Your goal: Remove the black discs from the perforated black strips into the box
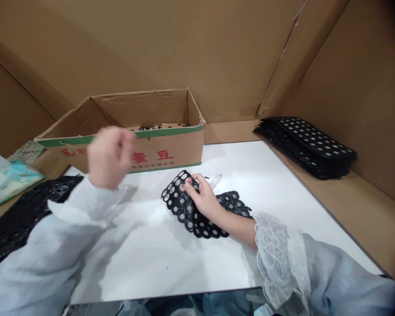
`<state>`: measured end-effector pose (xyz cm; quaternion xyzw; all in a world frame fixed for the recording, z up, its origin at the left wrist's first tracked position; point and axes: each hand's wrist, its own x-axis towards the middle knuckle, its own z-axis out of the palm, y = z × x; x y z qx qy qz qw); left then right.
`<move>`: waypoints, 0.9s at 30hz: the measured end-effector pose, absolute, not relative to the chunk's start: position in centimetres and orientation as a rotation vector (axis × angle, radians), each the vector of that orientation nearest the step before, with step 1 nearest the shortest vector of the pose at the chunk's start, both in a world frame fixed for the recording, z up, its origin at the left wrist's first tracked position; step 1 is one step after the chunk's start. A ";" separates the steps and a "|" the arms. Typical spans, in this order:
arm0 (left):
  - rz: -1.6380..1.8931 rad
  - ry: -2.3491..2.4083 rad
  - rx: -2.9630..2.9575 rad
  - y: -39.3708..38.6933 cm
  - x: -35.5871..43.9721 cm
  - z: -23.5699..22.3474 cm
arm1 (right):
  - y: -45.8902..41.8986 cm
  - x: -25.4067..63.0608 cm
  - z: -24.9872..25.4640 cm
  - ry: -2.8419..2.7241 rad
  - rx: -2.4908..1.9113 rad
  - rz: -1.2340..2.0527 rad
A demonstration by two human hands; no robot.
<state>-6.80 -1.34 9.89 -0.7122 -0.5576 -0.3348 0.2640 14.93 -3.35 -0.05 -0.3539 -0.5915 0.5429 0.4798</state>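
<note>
My right hand (206, 197) pinches one end of a black sheet with rows of round holes (181, 206). That end is lifted and folded over, while the rest of the sheet lies on the white board, partly under my wrist. Just behind the fingers lies a small translucent, stick-like piece (216, 181), partly hidden. My left hand (108, 156) is raised in front of the cardboard box (187, 147), blurred by motion, its fingers curled closed. Whatever those fingers may hold cannot be made out. Inside the box, small black ring-shaped bits (151, 127) show.
A stack of black perforated sheets (311, 142) rests at the right, beside the white board (151, 263). More black perforated material (23, 210) lies at the left under my sleeve. A teal-and-white packet (13, 182) sits far left. Cardboard walls (230, 57) enclose the back and sides.
</note>
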 end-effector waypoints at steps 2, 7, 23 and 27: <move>-0.678 -1.460 -2.331 -4.2 -4.1 7.0 | -3.3 14.9 -0.1 -1.417 -0.846 1.336; -0.417 -1.618 -2.832 -7.0 -1.0 2.0 | -3.2 14.9 -0.2 -1.418 -0.862 1.317; -1.672 -2.651 -2.903 -4.8 -1.1 3.6 | -3.1 15.2 0.3 -1.693 -0.930 1.298; -1.570 -2.742 -3.036 -4.8 -1.5 4.0 | -3.1 15.2 0.1 -1.700 -0.922 1.276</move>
